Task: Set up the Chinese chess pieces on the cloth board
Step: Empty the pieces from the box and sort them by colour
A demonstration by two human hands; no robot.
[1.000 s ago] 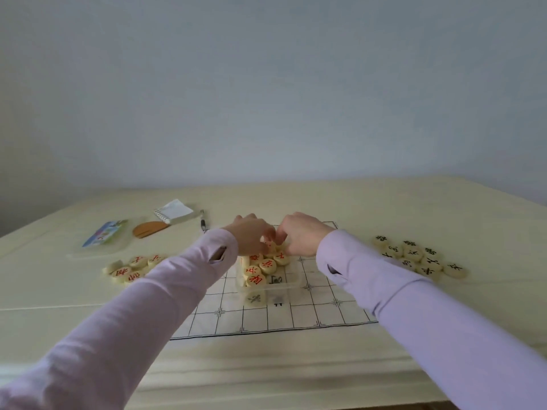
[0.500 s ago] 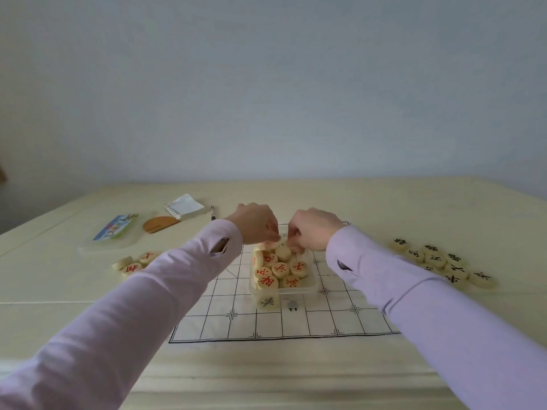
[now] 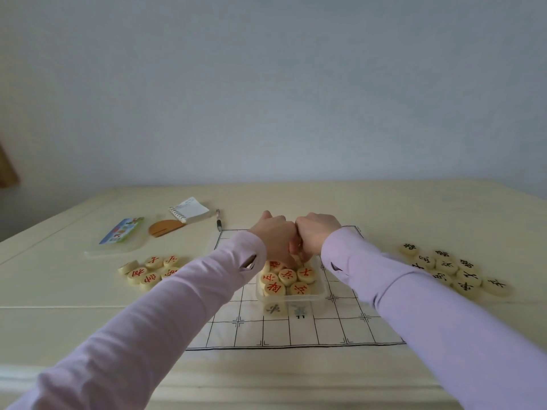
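The left hand (image 3: 273, 235) and right hand (image 3: 318, 232) touch, both curled down into the far end of the box (image 3: 321, 292) in the middle of the board (image 3: 325, 329), with the red pieces (image 3: 287, 276) right under them, but I cannot tell if either pinches one.

tub (image 3: 321, 295): on cloth board (image 3: 325, 331), beneath left hand (image 3: 273, 235) and right hand (image 3: 318, 235);
loose pieces (image 3: 151, 270): left of left hand;
more pieces (image 3: 453, 269): right of right hand;
notepad (image 3: 191, 210): behind-left of left hand
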